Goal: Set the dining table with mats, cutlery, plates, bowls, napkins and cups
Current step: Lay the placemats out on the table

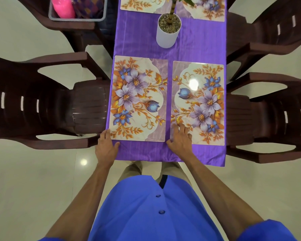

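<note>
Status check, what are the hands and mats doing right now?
Left hand open, touching near left mat corner. Right hand open, fingers resting on near right mat. Plant pot mid-table.

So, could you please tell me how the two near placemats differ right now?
The left mat lies square to the table edge; the right mat sits slightly skewed and lower. The right hand rests its fingers on the right mat; the left hand only touches the left mat's corner. Both share the floral print.

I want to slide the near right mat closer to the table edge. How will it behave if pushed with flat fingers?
The near right mat probably slides easily: its glossy face mirrors a lamp and it lies on smooth purple cloth. It looks thin and flat, so likely light and bendy. The right hand resting on its corner may drag the cloth.
</note>
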{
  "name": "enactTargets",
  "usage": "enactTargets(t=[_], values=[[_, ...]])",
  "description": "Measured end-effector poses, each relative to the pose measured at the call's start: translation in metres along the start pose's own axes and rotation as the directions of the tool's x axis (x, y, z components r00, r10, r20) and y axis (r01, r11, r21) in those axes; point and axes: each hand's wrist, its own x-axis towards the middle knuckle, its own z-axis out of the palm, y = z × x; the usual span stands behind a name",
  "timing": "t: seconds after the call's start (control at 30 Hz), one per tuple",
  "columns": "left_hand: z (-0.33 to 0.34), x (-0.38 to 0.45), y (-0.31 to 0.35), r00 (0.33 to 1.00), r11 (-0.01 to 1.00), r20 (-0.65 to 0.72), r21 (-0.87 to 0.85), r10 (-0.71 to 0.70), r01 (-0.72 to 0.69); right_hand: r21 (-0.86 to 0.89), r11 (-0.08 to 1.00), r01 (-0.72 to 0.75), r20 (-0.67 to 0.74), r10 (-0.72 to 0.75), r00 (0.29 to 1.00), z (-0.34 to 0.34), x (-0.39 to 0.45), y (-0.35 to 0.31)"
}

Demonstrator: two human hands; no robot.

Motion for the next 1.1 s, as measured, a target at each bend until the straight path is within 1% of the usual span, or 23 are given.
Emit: enactTargets(t=[0.2,0.3,0.4,0.53,0.6,0.67,0.87,1.0,1.1], values=[[0.000,0.000,-0.001,1.000,1.000,-0.001,-0.001,0.001,-0.001,0.000,1.000,0.023,-0.010,-0.023,1.000,-0.003,-0.001,0.003],[0.000,0.000,0.000,1.000,1.000,0.001,-0.001,-0.006,0.006,0.022,0.997,0.072,-0.024,-0.072,0.997,-0.003,0.001,0.001],[-0.002,-0.002,0.000,1.000,1.000,-0.003,-0.019,-0.013,0.013,0.093,0.988,0.124,-0.020,-0.122,0.992,0.002,0.001,-0.005],[-0.003,-0.005,0.001,1.000,0.999,0.004,-0.031,-0.010,0.010,0.214,0.971,0.102,0.047,-0.115,0.992,0.011,-0.002,-0.016],[-0.003,-0.005,0.001,1.000,1.000,0.012,-0.030,-0.009,0.009,0.190,0.976,0.103,0.104,-0.125,0.987,0.014,-0.003,-0.021],[-0.002,-0.005,0.000,1.000,0.999,0.022,-0.030,-0.013,0.014,0.139,0.985,0.102,0.131,-0.120,0.984,0.015,-0.002,-0.023],[0.001,-0.003,-0.008,1.000,1.000,0.016,-0.023,-0.015,0.016,0.073,0.992,0.099,0.103,-0.106,0.989,0.015,-0.001,-0.027],[0.002,-0.001,-0.012,1.000,1.000,0.007,-0.014,-0.005,0.005,0.070,0.993,0.093,0.070,-0.098,0.993,0.017,0.000,-0.029],[0.002,-0.002,-0.015,1.000,0.999,0.000,-0.044,-0.012,0.012,0.079,0.992,0.101,0.051,-0.105,0.993,0.017,0.000,-0.031]])
